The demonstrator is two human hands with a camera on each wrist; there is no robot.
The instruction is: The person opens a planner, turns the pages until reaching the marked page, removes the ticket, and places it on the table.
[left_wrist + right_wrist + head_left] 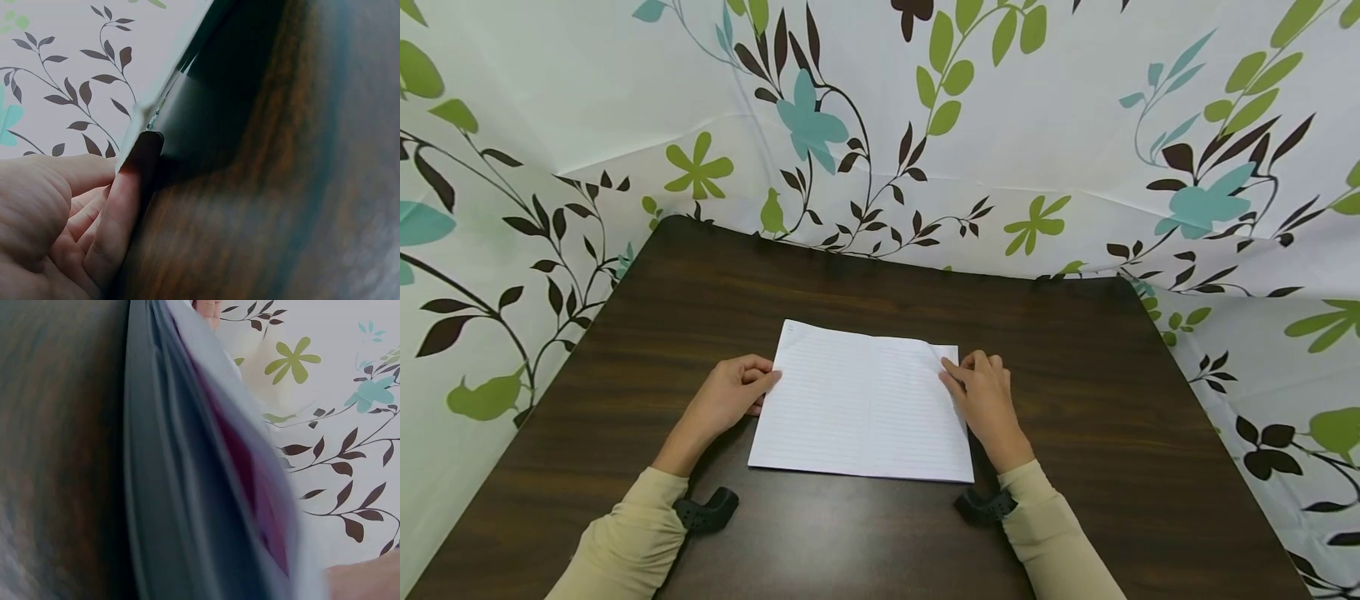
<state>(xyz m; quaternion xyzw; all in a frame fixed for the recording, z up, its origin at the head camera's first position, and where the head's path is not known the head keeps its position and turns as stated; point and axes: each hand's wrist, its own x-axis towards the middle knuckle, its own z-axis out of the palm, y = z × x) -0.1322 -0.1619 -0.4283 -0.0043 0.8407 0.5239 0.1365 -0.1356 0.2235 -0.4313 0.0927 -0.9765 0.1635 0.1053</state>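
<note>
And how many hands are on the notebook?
2: the left hand is at the left edge of the notebook, the right hand at its right edge.

No words or numbers can be read anywhere, but the open lined notebook [861,408] has some tiny marks [790,327] up in the far left corner of its left page [820,400], and they are too small to make out.
</note>
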